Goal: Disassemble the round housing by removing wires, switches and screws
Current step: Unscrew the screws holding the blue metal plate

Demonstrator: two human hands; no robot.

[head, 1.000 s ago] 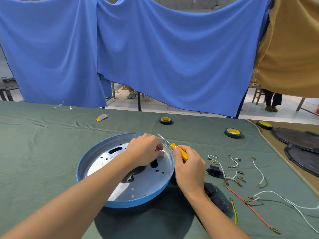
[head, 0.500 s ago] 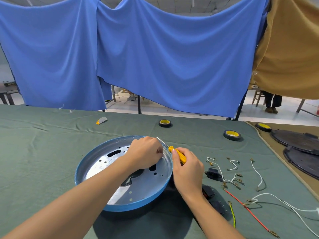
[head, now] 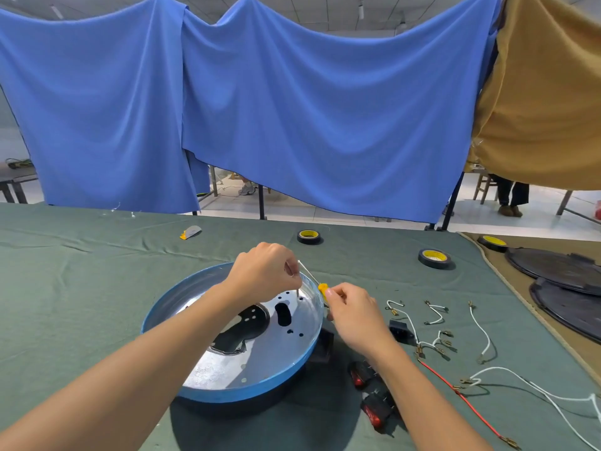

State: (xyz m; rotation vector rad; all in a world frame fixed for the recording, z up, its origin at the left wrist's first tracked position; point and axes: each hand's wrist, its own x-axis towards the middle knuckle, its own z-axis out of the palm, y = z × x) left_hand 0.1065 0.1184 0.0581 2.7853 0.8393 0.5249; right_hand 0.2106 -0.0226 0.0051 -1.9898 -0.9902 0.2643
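Lying nearest on the green worktop (head: 65, 304) are two black switches with red rockers, one switch (head: 377, 413) just in front of the other switch (head: 361, 374). A red wire (head: 463, 398) and a long white wire (head: 500, 369) lie to their right.

Left of the switches sits the round housing (head: 234, 397), a blue-rimmed dish with a shiny, perforated metal floor. It rests on the cloth in the middle foreground, under both forearms.

At its far right rim, the right hand (head: 354, 315) has its fingers curled round the yellow handle of a screwdriver (head: 322, 289), whose shaft slants up and to the left. Above the housing floor, the left hand (head: 263, 271) has its fingers bent and pinches a thin metal pin (head: 297, 292), possibly a screw, which hangs straight down.

Right of the hands lie a black socket (head: 398, 327) and several short white wires (head: 435, 315).

Farther back stand three tape rolls (head: 434, 258), with a small yellow-and-grey object (head: 190, 232) to the left and dark round covers (head: 553, 265) on the right.

Behind the worktop hang a blue cloth (head: 292, 125) and a tan cloth (head: 546, 92).
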